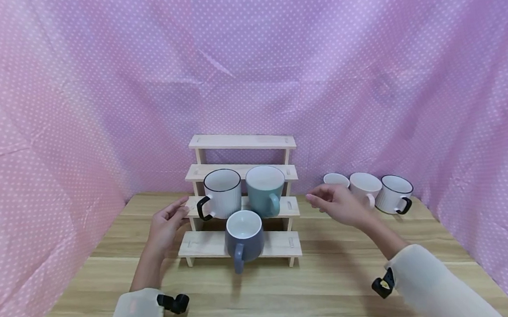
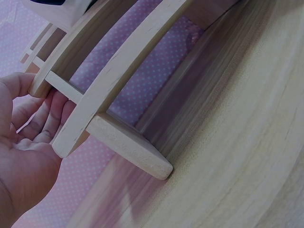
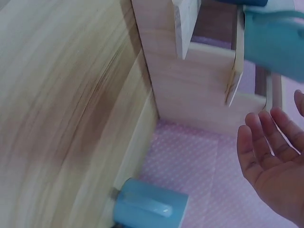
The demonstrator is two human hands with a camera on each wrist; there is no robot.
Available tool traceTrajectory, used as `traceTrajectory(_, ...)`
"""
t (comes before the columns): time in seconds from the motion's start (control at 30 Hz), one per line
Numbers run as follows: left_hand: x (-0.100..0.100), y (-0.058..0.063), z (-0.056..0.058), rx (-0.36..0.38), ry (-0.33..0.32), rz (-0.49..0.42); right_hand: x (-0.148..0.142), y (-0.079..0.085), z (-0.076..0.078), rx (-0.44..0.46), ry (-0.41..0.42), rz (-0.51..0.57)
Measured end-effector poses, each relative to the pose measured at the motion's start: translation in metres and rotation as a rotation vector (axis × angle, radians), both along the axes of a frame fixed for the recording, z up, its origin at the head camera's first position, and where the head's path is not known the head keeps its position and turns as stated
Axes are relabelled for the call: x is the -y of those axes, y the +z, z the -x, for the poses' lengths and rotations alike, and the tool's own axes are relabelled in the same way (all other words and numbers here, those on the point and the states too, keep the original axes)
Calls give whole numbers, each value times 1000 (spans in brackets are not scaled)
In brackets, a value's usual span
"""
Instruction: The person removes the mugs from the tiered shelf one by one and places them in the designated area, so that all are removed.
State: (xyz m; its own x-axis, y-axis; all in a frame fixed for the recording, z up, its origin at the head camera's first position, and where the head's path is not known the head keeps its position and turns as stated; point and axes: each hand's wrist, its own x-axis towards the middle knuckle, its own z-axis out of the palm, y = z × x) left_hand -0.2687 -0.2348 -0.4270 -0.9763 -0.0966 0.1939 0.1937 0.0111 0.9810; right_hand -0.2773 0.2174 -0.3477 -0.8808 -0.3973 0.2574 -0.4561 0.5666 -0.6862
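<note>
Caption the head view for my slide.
Left hand grips a four-tier wooden rack bearing three mugs; the empty right hand hovers opposite, and three more mugs stand on the table.

4-step pale wood rack [image 1: 241, 141] upright on wood tabletop [image 1: 266, 298], 3 mugs on lower 2 steps.
2nd step from btm: white ribbed mug [image 1: 228, 202], blk rim + handle, handle L; teal mug [image 1: 258, 198] just beside, R, handle to front. Btm step, approx ctr: gray-blue mug [image 1: 253, 244], white inside, handle to front. All upright.

Dotted pink cloth [image 1: 244, 48] hangs — wood-grain tabletop [image 1: 257, 304] below
</note>
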Motion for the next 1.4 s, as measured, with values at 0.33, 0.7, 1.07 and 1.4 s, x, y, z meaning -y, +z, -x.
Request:
traceTrajectory(0.33,2,-2,0,20,2,23,33,8,-18,-144,185,-52)
traceTrajectory(0.7,4,-2,0,18,8,36,64,14,-26,-141,301,-6)
traceTrajectory(1.07,2,-2,-1,14,0,-4,80,7,-27,181,333,204)
traceTrajectory(1.4,2,-2,1,-1,-15,-5,87,8,-28,483,256,460)
